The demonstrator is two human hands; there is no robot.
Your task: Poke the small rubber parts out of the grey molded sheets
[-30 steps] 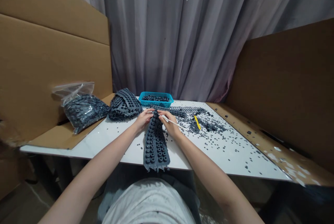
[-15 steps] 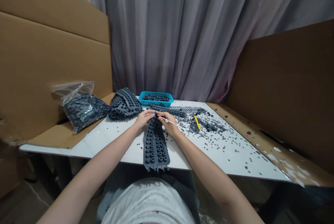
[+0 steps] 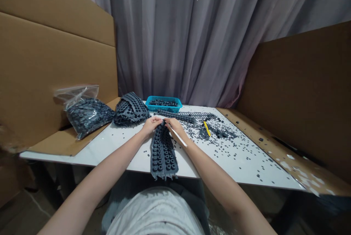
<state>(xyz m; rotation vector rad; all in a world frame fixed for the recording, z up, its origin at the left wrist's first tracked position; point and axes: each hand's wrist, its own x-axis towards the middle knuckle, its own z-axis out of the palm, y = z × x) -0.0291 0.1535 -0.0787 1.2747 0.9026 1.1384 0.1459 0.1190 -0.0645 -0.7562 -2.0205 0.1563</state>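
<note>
left hand (image 3: 150,125): fingers drawn together at the far end of the studded strip (image 3: 163,160), seemingly pinching its left edge; exact contact too small to make out. right hand (image 3: 175,126): fingers curled around a thin white stick (image 3: 177,135), its tip meeting the same far end, its tail lying back over the hand towards the wrist. whether the right fingers also press the strip, cannot tell.

strip: dark, lies lengthwise in front of the body, near end with ragged fringe at the table's front edge, far end between both hands. rows of round ring-like studs run either side of a plain middle band.

handling (judged): looks like soft rubber, light, bendy, grippy rather than slippery; unlikely to break, though the thin fringe may tear. best hold: the plain margin or middle band close to the stud being worked, strip backed by the table (image 3: 115,141).

further out: dark scraps (image 3: 229,132) scattered over the right side, with a yellow tool (image 3: 207,129) among them. beyond the hands, a flat perforated sheet (image 3: 201,114) and a blue basket (image 3: 164,109) holding dark pieces. to the left, a heap of perforated sheets (image 3: 131,109), then a clear bag (image 3: 89,116) of dark rings leaning by the cardboard (image 3: 57,63).
</note>
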